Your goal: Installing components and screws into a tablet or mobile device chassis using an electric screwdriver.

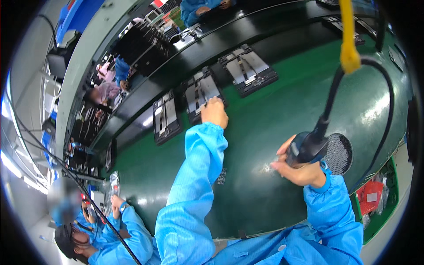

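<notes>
My left hand (215, 113) reaches forward and grips the near edge of an opened tablet-like unit (197, 92), a black frame with silver panels and dark strips, at the far side of the green bench. My right hand (300, 173) is wrapped round a dark electric screwdriver (304, 148), held upright over the bench; its tip is hidden below. A thick black cord rises from its top to a yellow hanger (350, 57). Just right of that hand sits a round dark dish (339, 154) full of small holes or pieces. Similar opened units (167, 118) (248, 70) flank the gripped one.
A black conveyor-like strip (172, 73) runs behind the green bench (256, 194). A green crate (383, 212) with red and clear bags stands low at the right. Co-workers in blue sleeves (137, 234) work at the left, and another sits across the strip. A thin black cable (84, 187) crosses the left side.
</notes>
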### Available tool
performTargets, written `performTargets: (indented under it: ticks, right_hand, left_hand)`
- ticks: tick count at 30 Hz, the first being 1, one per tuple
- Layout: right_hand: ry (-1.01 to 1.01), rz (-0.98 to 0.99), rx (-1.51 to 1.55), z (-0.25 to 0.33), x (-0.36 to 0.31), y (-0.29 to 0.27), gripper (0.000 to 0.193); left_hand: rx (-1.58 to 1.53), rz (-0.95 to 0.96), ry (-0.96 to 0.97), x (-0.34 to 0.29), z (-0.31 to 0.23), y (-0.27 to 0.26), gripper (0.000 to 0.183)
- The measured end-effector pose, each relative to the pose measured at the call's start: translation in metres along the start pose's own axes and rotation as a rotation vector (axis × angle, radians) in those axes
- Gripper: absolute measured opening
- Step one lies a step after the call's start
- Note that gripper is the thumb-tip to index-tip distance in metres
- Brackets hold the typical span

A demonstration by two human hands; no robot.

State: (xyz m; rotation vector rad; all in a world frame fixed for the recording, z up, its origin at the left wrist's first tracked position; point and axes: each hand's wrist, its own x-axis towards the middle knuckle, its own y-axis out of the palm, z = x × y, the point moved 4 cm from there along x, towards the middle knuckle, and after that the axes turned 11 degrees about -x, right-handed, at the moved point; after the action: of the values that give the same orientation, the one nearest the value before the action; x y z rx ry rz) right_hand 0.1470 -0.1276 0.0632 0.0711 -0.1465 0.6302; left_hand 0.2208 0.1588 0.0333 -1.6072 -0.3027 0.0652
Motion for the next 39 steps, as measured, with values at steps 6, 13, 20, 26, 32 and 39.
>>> performTargets:
  ticks: [6, 13, 20, 26, 32, 39]
  right_hand:
    - [-0.237, -0.013, -0.156, 0.007, 0.008, -0.007, 0.023]
    - [-0.245, -0.047, -0.087, 0.006, 0.011, -0.015, 0.024]
    - [-0.202, -0.065, -0.06, 0.006, 0.011, -0.03, 0.023]
    - [-0.027, -0.291, 0.071, 0.011, 0.002, -0.066, 0.035]
    - [-0.267, -0.485, -0.012, 0.044, -0.009, -0.107, 0.034]
    - [-0.356, -0.51, -0.037, 0.04, 0.001, -0.14, 0.026]
  left_hand:
    - [0.026, 0.088, 0.13, 0.05, -0.062, 0.02, 0.064]
    - [0.097, -0.026, 0.094, 0.112, -0.047, 0.054, 0.063]
    - [-0.083, -0.419, 0.136, 0.059, -0.076, -0.035, 0.036]
    - [-0.339, -0.527, 0.454, -0.064, -0.11, -0.044, 0.051]
    - [-0.516, -0.38, 0.565, -0.182, -0.142, -0.035, 0.053]
    - [-0.573, -0.057, 0.684, -0.271, -0.138, -0.016, 0.05]
